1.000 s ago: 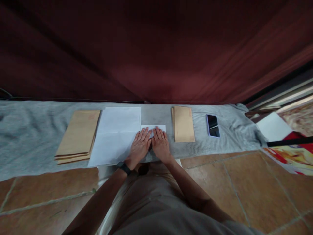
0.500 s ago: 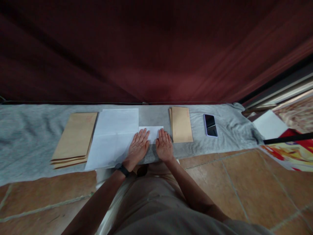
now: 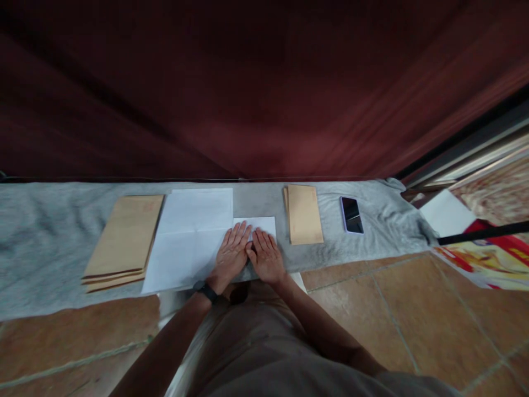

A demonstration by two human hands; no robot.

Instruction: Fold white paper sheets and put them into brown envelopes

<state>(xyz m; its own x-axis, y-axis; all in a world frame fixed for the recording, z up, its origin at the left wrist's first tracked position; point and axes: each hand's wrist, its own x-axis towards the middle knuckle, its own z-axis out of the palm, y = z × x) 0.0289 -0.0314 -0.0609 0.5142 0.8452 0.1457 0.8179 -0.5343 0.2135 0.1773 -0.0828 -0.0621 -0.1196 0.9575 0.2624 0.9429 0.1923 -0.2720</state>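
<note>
A folded sheet of white paper [image 3: 268, 223] lies on the grey cloth, partly covered by both hands. My left hand [image 3: 232, 251] rests flat on its left part, fingers stretched out, overlapping the edge of the larger white sheets [image 3: 190, 237]. Close beside it, my right hand [image 3: 266, 256] lies flat with fingers extended, pressing the folded paper; its thumb meets the left hand. Neither hand grasps anything. The larger sheets have a crease across the middle. Left of them is a stack of brown envelopes [image 3: 126, 234].
Further right are a small pile of brown envelopes [image 3: 305, 215] and a phone [image 3: 352, 215]. Grey cloth [image 3: 384, 220] covers the narrow surface, with a dark red curtain [image 3: 264, 110] behind it. A colourful printed box [image 3: 491, 259] stands at the right, above the tiled floor [image 3: 363, 309].
My right hand has slid left along the folded paper until it meets my left hand. The left hand stays in nearly the same place. The view has shifted slightly.
</note>
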